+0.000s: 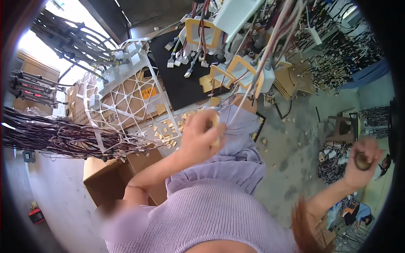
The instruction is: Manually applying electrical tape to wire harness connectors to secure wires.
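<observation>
My left hand [200, 137] is raised over my lap, with thumb and fingers closed around a small yellow piece [215, 122]; most of it is hidden by the fingers. A thin pale strand [241, 107] runs from beside this hand up toward the hanging wire bundle [276, 36]. Out to the far right, my right hand [363, 162] is curled around a round brownish-gold roll [363, 161]. Ahead of my left hand hang white housings with yellow-edged frames [244, 67], wires trailing from them.
A white plastic lattice rack [126, 101] stands at left, beside dark cable bundles [63, 135]. Below it is an open cardboard box [107, 179]. Small yellow pieces [166, 133] are scattered about. At right are a brown stool [341, 128], piled cables [333, 162] and other people [358, 215].
</observation>
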Tool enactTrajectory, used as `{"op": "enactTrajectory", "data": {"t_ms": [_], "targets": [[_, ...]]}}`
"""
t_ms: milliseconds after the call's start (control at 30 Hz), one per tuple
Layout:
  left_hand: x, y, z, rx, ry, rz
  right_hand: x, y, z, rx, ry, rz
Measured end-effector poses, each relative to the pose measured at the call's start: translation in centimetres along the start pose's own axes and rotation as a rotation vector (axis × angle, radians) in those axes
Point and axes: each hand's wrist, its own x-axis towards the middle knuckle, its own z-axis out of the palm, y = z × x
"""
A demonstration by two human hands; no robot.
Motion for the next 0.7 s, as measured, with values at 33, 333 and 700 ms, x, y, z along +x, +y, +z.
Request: {"op": "enactTrajectory", "data": {"t_ms": [33,333,700], "targets": [[0.4,-0.3,0.2,-0.090,-0.172,0.165,-0.2,-0.9,-0.8,0.243,0.038,-0.353],[13.2,-4.5,2.4,-0.582,0.403,-0.112,4.7,7.2,2.8,-0.142,-0.456,-0.232],[19.5,-8.8,0.4,0.035,0.156,0.174,14.3,7.9,2.2,-0.112,-0.206,-0.310]]}}
